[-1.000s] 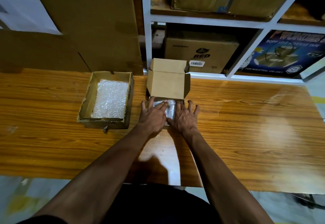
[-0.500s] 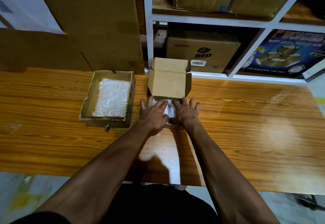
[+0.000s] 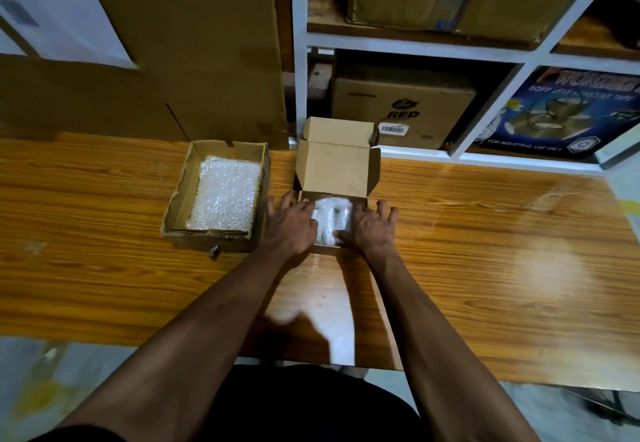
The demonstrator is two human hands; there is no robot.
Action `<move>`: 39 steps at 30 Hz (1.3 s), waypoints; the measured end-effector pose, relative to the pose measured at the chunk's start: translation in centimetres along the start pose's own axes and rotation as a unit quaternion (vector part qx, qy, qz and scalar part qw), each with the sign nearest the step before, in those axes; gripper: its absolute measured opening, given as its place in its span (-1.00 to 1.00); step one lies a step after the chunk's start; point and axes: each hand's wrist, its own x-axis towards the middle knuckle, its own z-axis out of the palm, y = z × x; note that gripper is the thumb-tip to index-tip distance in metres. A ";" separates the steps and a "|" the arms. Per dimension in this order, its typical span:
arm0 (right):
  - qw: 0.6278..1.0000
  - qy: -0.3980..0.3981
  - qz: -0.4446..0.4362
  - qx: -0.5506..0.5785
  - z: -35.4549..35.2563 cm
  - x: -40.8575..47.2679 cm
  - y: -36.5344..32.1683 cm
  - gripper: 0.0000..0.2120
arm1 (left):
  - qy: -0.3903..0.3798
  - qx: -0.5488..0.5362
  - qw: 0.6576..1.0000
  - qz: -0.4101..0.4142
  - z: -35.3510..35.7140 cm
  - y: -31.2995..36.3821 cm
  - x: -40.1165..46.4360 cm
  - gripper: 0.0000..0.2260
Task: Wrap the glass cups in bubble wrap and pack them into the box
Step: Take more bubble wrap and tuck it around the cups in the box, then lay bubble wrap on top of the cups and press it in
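Your hands have parted since a moment ago, baring more of the bubble-wrapped cups [image 3: 330, 221] in the small cardboard box [image 3: 337, 167]. Your left hand [image 3: 289, 226] and right hand [image 3: 369, 230] lie flat, fingers loosely spread, gripping nothing, on either side of the bundle, which sits between them, long axis running away from you. Beyond stands the raised lid [image 3: 337, 133]; leftward, a tray of bubble wrap [image 3: 225, 195].

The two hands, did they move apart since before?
Yes. The left hand and right hand now sit nearer the small box's side walls, uncovering more of the bubble-wrapped bundle.
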 end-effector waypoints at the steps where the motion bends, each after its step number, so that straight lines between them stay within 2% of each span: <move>1: 1.000 0.026 -0.001 0.012 0.0 -0.2 0.1 -0.35 | 0.025 -0.027 0.999 0.012 -0.1 -0.5 -0.1 -0.52; 3: 0.994 0.103 -0.015 0.046 0.2 -0.7 0.0 -0.55 | 0.104 -0.098 0.989 0.035 -0.2 -1.7 -0.6 -0.55; 5: 0.984 0.158 -0.035 0.076 0.7 -0.9 -0.7 -0.62 | 0.182 -0.155 0.970 0.035 -0.3 -3.1 -1.1 -0.61; 8: 0.975 0.179 -0.076 0.104 1.1 -0.7 -2.8 -0.65 | 0.256 -0.184 0.949 -0.001 -0.9 -5.6 -1.7 -0.69; 10: 0.967 0.189 -0.110 0.131 0.8 -0.4 -4.6 -0.71 | 0.286 -0.199 0.935 -0.058 -1.1 -7.8 -1.9 -0.77; 12: 0.960 0.191 -0.138 0.151 0.6 -0.2 -6.4 -0.74 | 0.265 -0.218 0.929 -0.135 -0.8 -10.2 -1.8 -0.81; 14: 0.954 0.185 -0.162 0.172 0.4 -0.1 -8.0 -0.76 | 0.181 -0.219 0.940 -0.191 -0.4 -12.8 -1.3 -0.83; 17: 0.951 0.183 -0.189 0.164 0.4 0.4 -10.1 -0.79 | 0.040 -0.210 0.959 -0.187 -0.5 -15.4 -0.3 -0.70; 19: 0.947 0.189 -0.204 0.159 0.4 0.8 -11.4 -0.78 | -0.005 -0.194 0.966 -0.172 -1.0 -15.8 0.5 -0.57; 22: 0.941 0.203 -0.217 0.161 0.2 1.0 -13.5 -0.77 | -0.022 -0.153 0.972 -0.174 -0.9 -15.8 1.5 -0.51; 25: 0.938 0.214 -0.221 0.157 -0.1 1.2 -15.4 -0.76 | -0.024 -0.103 0.980 -0.168 -0.6 -15.6 2.0 -0.55; 27: 0.940 0.213 -0.217 0.157 -0.2 1.2 -16.1 -0.75 | -0.026 -0.098 0.982 -0.159 -0.4 -15.7 2.2 -0.63; 30: 0.941 0.204 -0.207 0.173 -0.2 1.3 -16.7 -0.73 | -0.025 -0.144 0.976 -0.162 -0.2 -16.3 2.5 -0.85; 32: 0.940 0.200 -0.198 0.193 -0.2 1.5 -16.8 -0.72 | -0.020 -0.190 0.965 -0.178 -0.1 -16.6 2.7 -0.95; 35: 0.941 0.201 -0.181 0.203 -0.2 2.1 -16.7 -0.70 | -0.003 -0.265 0.940 -0.212 -0.4 -17.0 2.6 -0.95; 39: 0.926 0.198 -0.154 0.281 -0.5 2.7 -16.8 -0.71 | 0.005 -0.413 0.875 -0.253 -1.7 -18.2 2.6 -0.96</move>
